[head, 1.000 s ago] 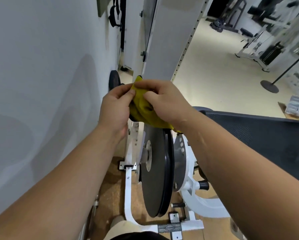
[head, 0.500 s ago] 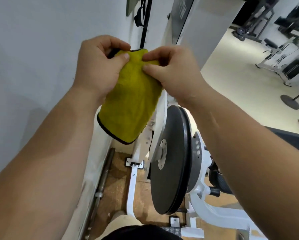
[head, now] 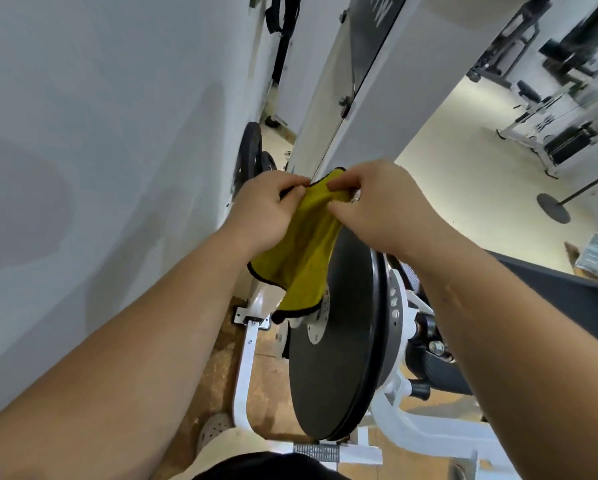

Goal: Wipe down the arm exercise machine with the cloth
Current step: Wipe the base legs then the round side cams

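Beside the white wall (head: pixel 83 168), both hands pinch the cloth (head: pixel 304 251) above brown flooring (head: pixel 266 372).

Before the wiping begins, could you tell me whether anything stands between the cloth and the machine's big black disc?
Nothing visible does. Both the left hand and right hand hold the yellow cloth by its top edge, and it hangs directly in front of the black disc.

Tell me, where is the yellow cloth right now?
In the head view, the yellow cloth hangs mid-frame, pinched at its top by the left hand and right hand, just left of the big black weight disc.
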